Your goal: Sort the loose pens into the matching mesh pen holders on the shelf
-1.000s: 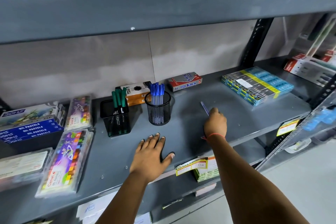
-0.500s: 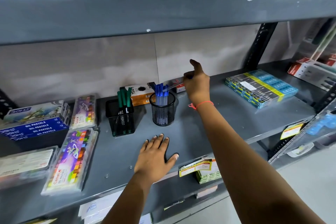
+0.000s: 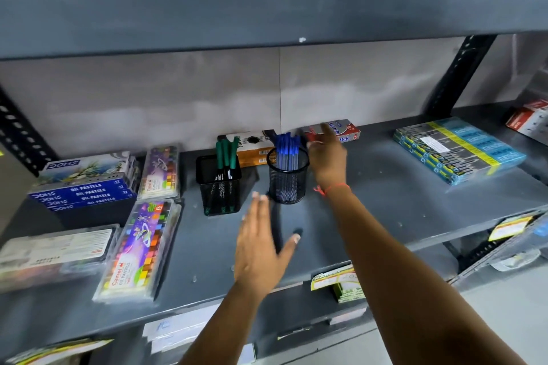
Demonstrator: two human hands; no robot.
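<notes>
Head view: blue pens (image 3: 287, 154) stand upright, caps up, in the round mesh holder (image 3: 287, 179) — no loose pen shows on the shelf (image 3: 385, 187). Just right of its rim, the right hand (image 3: 327, 157) is nearer, fingers spread, apparently empty (blurred). Left hand (image 3: 261, 246) hovers open, nearer. Green pens (image 3: 226, 154) fill the square holder (image 3: 219, 187). Readable: "DOMS OIL PASTELS" boxes (image 3: 86, 190), "Camel" case (image 3: 139, 249).

2 mesh holders (image 3: 287, 178), 2 hands (image 3: 261, 249)
</notes>
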